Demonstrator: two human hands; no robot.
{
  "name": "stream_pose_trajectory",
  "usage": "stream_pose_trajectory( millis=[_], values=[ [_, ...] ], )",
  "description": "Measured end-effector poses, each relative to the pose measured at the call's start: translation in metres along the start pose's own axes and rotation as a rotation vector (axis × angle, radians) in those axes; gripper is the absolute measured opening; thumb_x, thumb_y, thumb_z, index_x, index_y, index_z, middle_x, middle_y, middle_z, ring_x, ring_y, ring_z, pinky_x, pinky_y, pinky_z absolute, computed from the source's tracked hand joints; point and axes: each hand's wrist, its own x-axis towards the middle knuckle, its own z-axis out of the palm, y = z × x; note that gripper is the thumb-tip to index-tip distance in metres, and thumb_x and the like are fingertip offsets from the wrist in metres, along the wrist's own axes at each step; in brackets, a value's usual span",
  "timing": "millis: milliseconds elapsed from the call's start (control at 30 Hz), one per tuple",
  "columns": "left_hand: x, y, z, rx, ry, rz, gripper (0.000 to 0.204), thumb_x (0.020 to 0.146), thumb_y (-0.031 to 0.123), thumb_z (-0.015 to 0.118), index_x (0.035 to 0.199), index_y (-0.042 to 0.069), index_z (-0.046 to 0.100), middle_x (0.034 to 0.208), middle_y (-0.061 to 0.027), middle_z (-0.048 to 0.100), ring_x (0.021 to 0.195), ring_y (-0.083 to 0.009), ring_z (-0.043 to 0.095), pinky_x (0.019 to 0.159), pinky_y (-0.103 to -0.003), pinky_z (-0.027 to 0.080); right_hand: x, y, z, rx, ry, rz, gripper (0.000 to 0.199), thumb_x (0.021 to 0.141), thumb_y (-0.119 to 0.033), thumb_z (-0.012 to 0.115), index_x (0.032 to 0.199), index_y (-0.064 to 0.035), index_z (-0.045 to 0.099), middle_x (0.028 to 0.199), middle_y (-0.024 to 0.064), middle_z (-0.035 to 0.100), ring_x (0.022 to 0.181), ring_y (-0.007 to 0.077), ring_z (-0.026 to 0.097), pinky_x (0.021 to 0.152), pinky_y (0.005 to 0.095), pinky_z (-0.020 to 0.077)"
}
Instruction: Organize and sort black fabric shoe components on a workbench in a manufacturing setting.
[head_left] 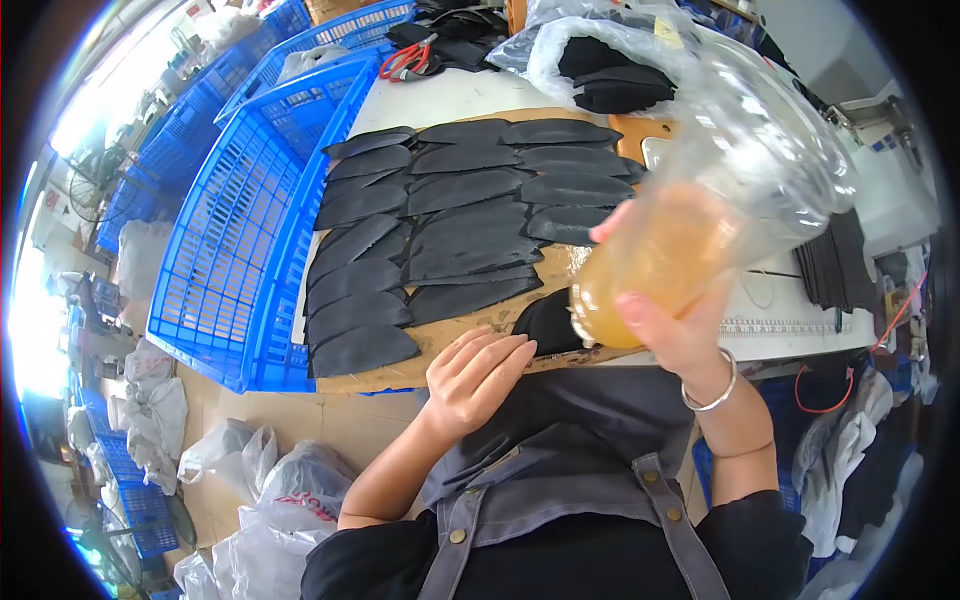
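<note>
A person in a dark grey apron (560,460) works at a white tabletop (465,92). Their right hand (680,335), a silver-coloured bangle on its wrist, is closed around a large, clear container holding amber-yellow material (690,225). The container is held tilted above the near right part of the table, its amber end toward the lower left; its upper part is blurred.

The left hand (475,372) lies back upward at the near edge of a brown cardboard sheet (440,340), fingers together and slightly bent. Its fingertips reach a small black, curved piece of material (548,322); I cannot tell whether they pinch it.

Beyond the hands, flat, dark grey, leaf-shaped pieces (470,240) lie on the cardboard in three overlapping columns. Left of them stands a bright blue, latticed plastic basket (215,255), tilted. At the far side are red-handled scissors (408,62) and a clear plastic bag with black pieces inside (548,58). To the right is a stack of black strips (840,262).
</note>
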Motion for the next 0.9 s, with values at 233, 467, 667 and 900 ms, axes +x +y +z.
stream_pose_trajectory(
  millis=[233, 467, 667, 900],
  values=[
    [-0.006, -0.002, -0.002, 0.013, 0.007, 0.062, 0.023, 0.063, 0.008, 0.065, 0.085, 0.002, 0.065, 0.084, -0.0083, 0.062, 0.073, -0.0209, 0.062, 0.071, -0.033, 0.052, 0.008, 0.0, 0.042, -0.204, -0.114, -0.108, 0.074, 0.064, -0.017, 0.08, 0.121, 0.0004, 0.035, 0.11, 0.0118, 0.053, 0.098, 0.0171, 0.056, 0.082, 0.0302, 0.0475],
    [-0.007, -0.004, -0.001, 0.057, 0.0, 0.082, 0.021, 0.06, 0.007, 0.065, 0.079, 0.0, 0.062, 0.08, -0.009, 0.06, 0.071, -0.024, 0.061, 0.071, -0.033, 0.051, 0.003, 0.001, 0.043, -0.379, -0.289, 0.078, 0.078, 0.063, -0.021, 0.08, 0.122, 0.0009, 0.034, 0.102, 0.0138, 0.059, 0.091, 0.0192, 0.062, 0.078, 0.0312, 0.0492],
    [-0.001, -0.003, 0.004, 0.063, 0.033, 0.088, 0.021, 0.059, 0.005, 0.063, 0.08, 0.0, 0.062, 0.082, -0.0086, 0.061, 0.071, -0.022, 0.06, 0.071, -0.033, 0.051, 0.008, 0.003, 0.026, -0.567, -0.203, -0.14, 0.074, 0.063, -0.018, 0.079, 0.12, 0.0033, 0.036, 0.101, 0.0143, 0.061, 0.09, 0.0213, 0.064, 0.077, 0.0302, 0.0506],
    [0.001, -0.001, 0.004, 0.04, 0.005, 0.073, 0.021, 0.061, 0.005, 0.062, 0.082, 0.0, 0.063, 0.082, -0.0079, 0.062, 0.07, -0.0205, 0.06, 0.07, -0.032, 0.051, -0.004, -0.006, -0.036, -0.62, 0.104, -0.168, 0.068, 0.065, -0.014, 0.078, 0.117, 0.0027, 0.038, 0.102, 0.0138, 0.061, 0.087, 0.0183, 0.063, 0.075, 0.03, 0.0514]
  ],
)
